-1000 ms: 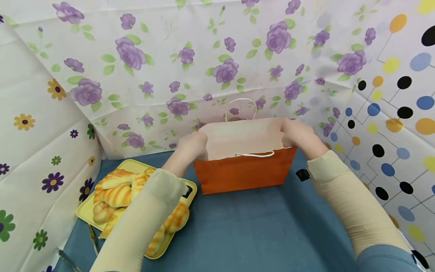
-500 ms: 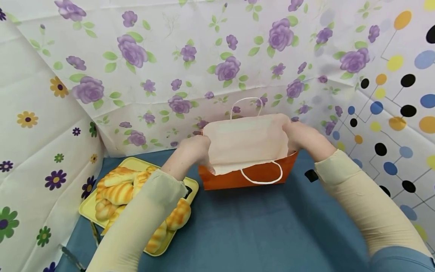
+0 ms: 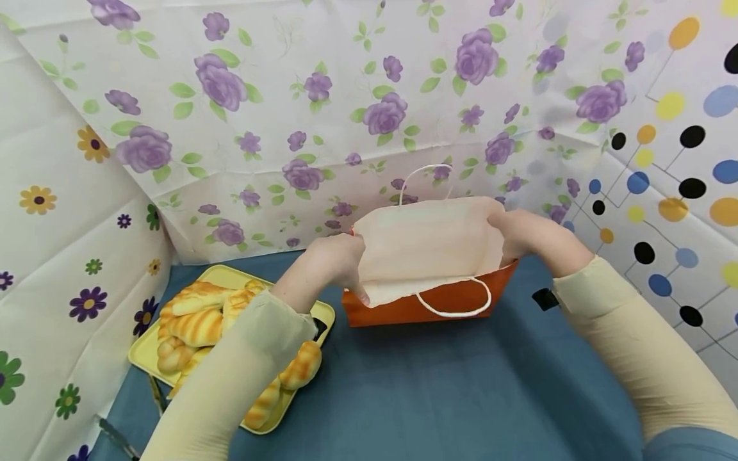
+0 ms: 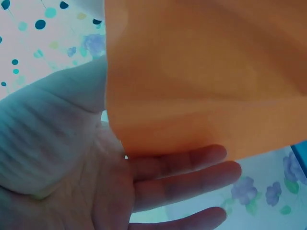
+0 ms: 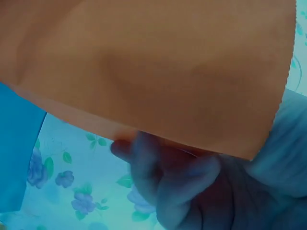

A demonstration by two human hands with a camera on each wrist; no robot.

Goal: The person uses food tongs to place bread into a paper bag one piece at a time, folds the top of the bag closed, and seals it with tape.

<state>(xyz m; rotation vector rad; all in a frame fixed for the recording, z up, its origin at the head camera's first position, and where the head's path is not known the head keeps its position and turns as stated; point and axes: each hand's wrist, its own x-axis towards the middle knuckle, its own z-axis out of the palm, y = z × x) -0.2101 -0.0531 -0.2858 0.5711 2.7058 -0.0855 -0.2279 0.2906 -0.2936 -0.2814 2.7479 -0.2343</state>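
An orange paper bag [image 3: 403, 309] with a pale inside and white cord handles stands at the back of the table, its mouth spread wide towards me. My left hand [image 3: 331, 259] holds its left rim. In the left wrist view, several fingers [image 4: 187, 184] lie along the outside while the thumb is hidden behind the paper. On the other side, my right hand [image 3: 527, 234] grips the right rim. Curled fingers [image 5: 187, 187] show under the paper's edge in the right wrist view. The front handle [image 3: 455, 314] droops over the orange face; the rear handle [image 3: 423, 168] stands up.
To the left, a yellow tray [image 3: 140, 353] bears several bread rolls [image 3: 198, 326], partly covered by my left forearm. Metal tongs [image 3: 118, 438] lie beside it. Patterned cloth walls [image 3: 259, 128] close in the blue-covered table [image 3: 438, 390] at the back and sides.
The bag's mouth has opened wider and tipped towards me. The front handle has dropped down over the face. Both hands have moved slightly right with the bag.
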